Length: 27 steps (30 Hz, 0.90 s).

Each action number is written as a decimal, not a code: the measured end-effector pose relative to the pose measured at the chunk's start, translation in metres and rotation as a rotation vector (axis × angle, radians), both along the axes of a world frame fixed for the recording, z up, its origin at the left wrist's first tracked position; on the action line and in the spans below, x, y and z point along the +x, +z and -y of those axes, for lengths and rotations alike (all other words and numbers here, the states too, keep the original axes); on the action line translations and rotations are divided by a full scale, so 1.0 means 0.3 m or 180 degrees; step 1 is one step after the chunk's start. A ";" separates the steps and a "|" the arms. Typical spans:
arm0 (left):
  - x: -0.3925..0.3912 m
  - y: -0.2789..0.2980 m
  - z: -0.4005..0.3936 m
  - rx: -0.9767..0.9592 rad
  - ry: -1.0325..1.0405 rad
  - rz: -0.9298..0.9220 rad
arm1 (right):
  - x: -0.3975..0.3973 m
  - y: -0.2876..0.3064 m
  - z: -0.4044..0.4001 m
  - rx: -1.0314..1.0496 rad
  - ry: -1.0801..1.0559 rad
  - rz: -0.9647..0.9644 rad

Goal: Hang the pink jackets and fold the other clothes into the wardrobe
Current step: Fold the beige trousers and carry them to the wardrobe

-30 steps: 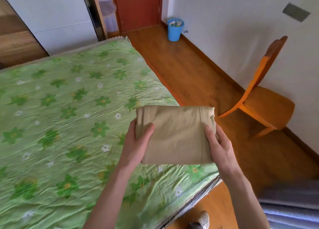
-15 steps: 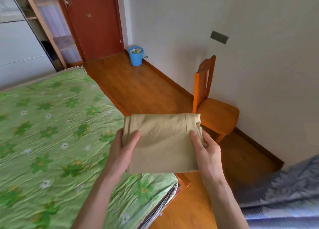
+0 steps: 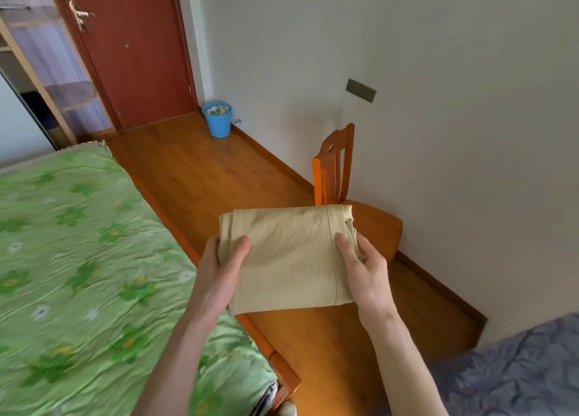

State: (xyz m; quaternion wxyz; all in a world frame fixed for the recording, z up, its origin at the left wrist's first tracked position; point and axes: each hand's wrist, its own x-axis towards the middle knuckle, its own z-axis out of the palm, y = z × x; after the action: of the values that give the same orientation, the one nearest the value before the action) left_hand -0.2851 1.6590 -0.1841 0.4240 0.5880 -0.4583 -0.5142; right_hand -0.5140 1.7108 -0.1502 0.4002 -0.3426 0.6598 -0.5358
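No readable text, labels or numbers, view perhaps too blurred for any

Soft daylight, motion-blurred, wide-angle warp

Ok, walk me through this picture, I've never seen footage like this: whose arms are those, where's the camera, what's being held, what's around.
There is no machine here: a person wears a camera on the head, looking forward and down, so the arms reach in from the bottom edge. The left hand and right hand each have a grip on one side of a folded beige garment, thumbs on top, held in the air. Below on the left is a bed with a green flowered cover. Ahead are a wooden floor, an orange wooden chair by the wall, a blue bin, a red-brown door, and open wardrobe shelves at far left.
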 end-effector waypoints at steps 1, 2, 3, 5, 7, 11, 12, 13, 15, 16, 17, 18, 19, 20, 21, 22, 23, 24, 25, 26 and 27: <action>-0.020 -0.008 0.042 0.0011 0.0023 -0.0011 | -0.017 -0.007 0.046 0.0020 -0.0022 -0.0015; -0.041 -0.013 0.087 0.0010 0.0042 -0.0026 | -0.034 -0.011 0.095 0.0043 -0.0042 -0.0027; -0.061 -0.012 0.129 0.0019 0.0062 -0.0036 | -0.051 -0.009 0.139 0.0078 -0.0061 -0.0043; -0.104 -0.001 0.211 0.0057 0.0169 -0.0075 | -0.089 0.008 0.234 0.0099 -0.0021 -0.0092; -0.138 0.012 0.288 0.0060 0.0206 -0.0118 | -0.125 0.025 0.319 0.0082 0.0002 -0.0140; -0.192 0.052 0.427 -0.0090 0.0281 -0.0074 | -0.178 0.058 0.490 0.0015 0.0112 -0.0267; -0.205 0.053 0.462 -0.0137 0.0301 -0.0038 | -0.193 0.058 0.532 -0.0025 0.0146 -0.0267; -0.216 0.054 0.496 -0.0168 0.0317 0.0010 | -0.204 0.057 0.574 -0.0056 0.0179 -0.0247; -0.231 0.055 0.558 -0.0205 0.0407 0.0111 | -0.225 0.055 0.660 -0.0095 0.0297 -0.0204; -0.237 0.059 0.588 -0.0230 0.0466 0.0149 | -0.237 0.051 0.706 -0.0104 0.0381 -0.0178; -0.240 0.062 0.618 -0.0260 0.0521 0.0191 | -0.248 0.046 0.754 -0.0106 0.0469 -0.0132; -0.242 0.062 0.649 -0.0290 0.0584 0.0233 | -0.257 0.040 0.804 -0.0119 0.0572 -0.0084; -0.244 0.059 0.682 -0.0310 0.0663 0.0270 | -0.265 0.032 0.856 -0.0135 0.0692 -0.0058; -0.247 0.053 0.715 -0.0310 0.0755 0.0304 | -0.271 0.026 0.909 -0.0145 0.0826 -0.0055; -0.251 0.047 0.748 -0.0296 0.0834 0.0339 | -0.277 0.023 0.963 -0.0154 0.0953 -0.0060; -0.258 0.042 0.781 -0.0280 0.0893 0.0373 | -0.285 0.020 1.017 -0.0164 0.1067 -0.0062; -0.266 0.037 0.815 -0.0266 0.0952 0.0395 | -0.294 0.015 1.075 -0.0171 0.1178 -0.0046; -0.274 0.032 0.849 -0.0240 0.1022 0.0396 | -0.305 0.010 1.133 -0.0158 0.1278 -0.0019; -0.285 0.033 0.881 -0.0203 0.1097 0.0375 | -0.317 0.008 1.192 -0.0149 0.1377 -0.0009; -0.300 0.037 0.914 -0.0175 0.1161 0.0353 | -0.330 0.008 1.250 -0.0145 0.1456 -0.0022; -0.317 0.041 0.948 -0.0149 0.1221 0.0342 | -0.343 0.009 1.307 -0.0154 0.1515 -0.0053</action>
State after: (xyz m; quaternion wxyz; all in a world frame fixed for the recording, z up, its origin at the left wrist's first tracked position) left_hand -0.3801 1.3747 -0.1717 0.5027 0.6812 -0.3716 -0.3811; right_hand -0.6169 1.3188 -0.1476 0.5015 -0.5024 0.5507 -0.4391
